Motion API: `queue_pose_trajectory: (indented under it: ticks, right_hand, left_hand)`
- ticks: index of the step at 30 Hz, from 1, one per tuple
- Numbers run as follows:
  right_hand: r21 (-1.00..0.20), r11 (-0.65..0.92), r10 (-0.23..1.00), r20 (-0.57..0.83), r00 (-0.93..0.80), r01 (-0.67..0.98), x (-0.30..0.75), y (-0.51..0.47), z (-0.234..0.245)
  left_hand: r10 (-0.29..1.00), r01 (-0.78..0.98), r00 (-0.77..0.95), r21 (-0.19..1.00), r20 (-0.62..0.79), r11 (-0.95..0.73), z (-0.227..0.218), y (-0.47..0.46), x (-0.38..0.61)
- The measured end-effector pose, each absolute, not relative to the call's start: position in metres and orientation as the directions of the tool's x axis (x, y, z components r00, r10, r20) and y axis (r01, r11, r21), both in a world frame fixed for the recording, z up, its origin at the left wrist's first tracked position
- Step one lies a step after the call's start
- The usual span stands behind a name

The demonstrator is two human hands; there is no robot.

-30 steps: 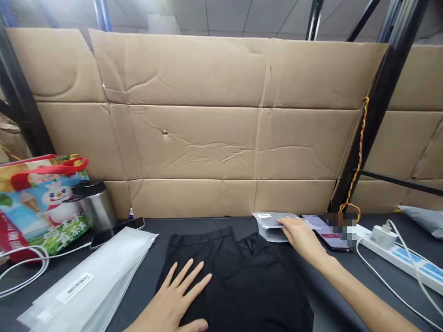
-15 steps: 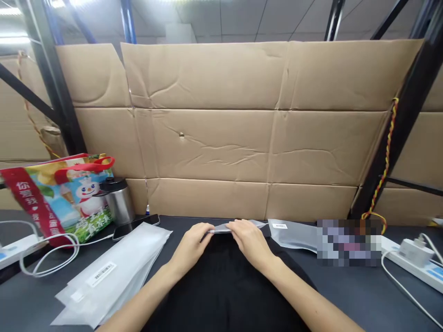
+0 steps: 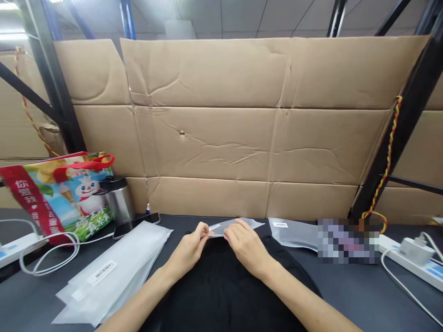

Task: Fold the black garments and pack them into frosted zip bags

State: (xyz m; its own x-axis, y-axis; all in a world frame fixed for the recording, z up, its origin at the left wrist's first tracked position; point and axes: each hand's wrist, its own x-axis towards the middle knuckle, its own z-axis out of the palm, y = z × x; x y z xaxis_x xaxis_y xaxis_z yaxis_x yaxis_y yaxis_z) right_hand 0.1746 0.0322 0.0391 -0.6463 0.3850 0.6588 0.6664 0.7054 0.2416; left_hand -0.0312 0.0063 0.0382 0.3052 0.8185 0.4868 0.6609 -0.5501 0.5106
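**Both hands on small frosted bag, at far edge of black garment**

The frosted plastic bag (image 3: 235,225) lies flat across the far edge of the folded black garment (image 3: 224,295), near the back of the dark table (image 3: 360,295). Its right end sticks out past the garment.

Left hand (image 3: 186,251): fingers and thumb pinched closed on the bag's left end, beside a small white label. Right hand (image 3: 248,249): fingers curled over the bag's middle, thumb toward the near side, gripping it. The hands are almost touching, forearms angled in from the lower corners.

Room: tight on the left, where the stack of frosted bags with barcode labels (image 3: 114,273) sits just beside the garment. More bare table on the right, up to the power strip (image 3: 413,260). Just right of the held bag lies a second frosted bag (image 3: 292,234), touching a pixelated, unreadable object (image 3: 348,240). Back edge is closed off by the cardboard wall (image 3: 207,138). Far left: phone (image 3: 135,226), steel flask (image 3: 117,200), printed tote bag (image 3: 58,196).
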Motion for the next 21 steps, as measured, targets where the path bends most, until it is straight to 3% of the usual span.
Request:
queue_pose_trajectory:
  ticks: [15, 21]
  right_hand:
    - [0.232, 0.634, 0.414, 0.704, -0.577, 0.738, 0.260, 0.055, 0.008]
    - [0.225, 0.732, 0.351, 0.685, -0.639, 0.643, 0.249, 0.044, 0.018]
  left_hand:
    - [0.850, 0.686, 0.318, 0.516, 0.420, -0.512, 0.031, 0.001, -0.052]
    - [0.830, 0.713, 0.399, 0.437, 0.389, -0.548, 0.041, -0.003, -0.038]
